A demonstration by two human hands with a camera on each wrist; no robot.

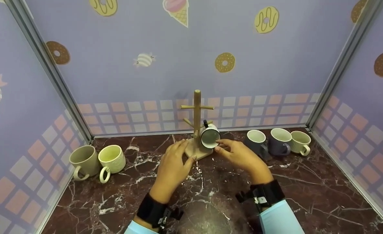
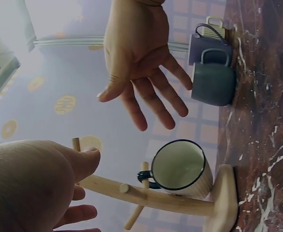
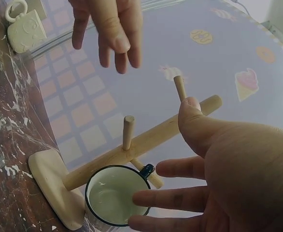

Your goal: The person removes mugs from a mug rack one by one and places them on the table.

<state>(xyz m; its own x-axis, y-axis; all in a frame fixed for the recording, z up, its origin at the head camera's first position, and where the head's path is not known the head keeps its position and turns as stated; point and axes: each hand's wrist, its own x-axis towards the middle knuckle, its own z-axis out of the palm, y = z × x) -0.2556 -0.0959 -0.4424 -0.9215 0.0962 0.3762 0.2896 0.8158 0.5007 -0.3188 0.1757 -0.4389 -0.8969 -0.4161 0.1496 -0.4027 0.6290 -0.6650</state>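
A white enamel mug with a dark rim [image 1: 210, 137] hangs by its dark handle on a lower peg of a wooden mug tree [image 1: 197, 112]. Its mouth faces outward, as the left wrist view also shows the mug [image 2: 180, 166] beside the post. My right hand [image 1: 238, 155] is just right of the mug, fingers extended near its rim; whether they touch cannot be told. In the right wrist view those fingers [image 3: 175, 198] are straight and grip nothing. My left hand [image 1: 174, 165], fingers loosely extended, is at the left front of the tree's base [image 3: 54, 186] and holds nothing.
On the left stand a grey-brown mug [image 1: 84, 161] and a pale yellow-green mug [image 1: 112, 159]. At the right are a dark green-grey mug [image 1: 255, 143], a dark purple-grey mug [image 1: 279, 142] and a ribbed beige mug [image 1: 300, 143]. Patterned walls [image 1: 178, 74] enclose the marbled tabletop [image 1: 129, 201].
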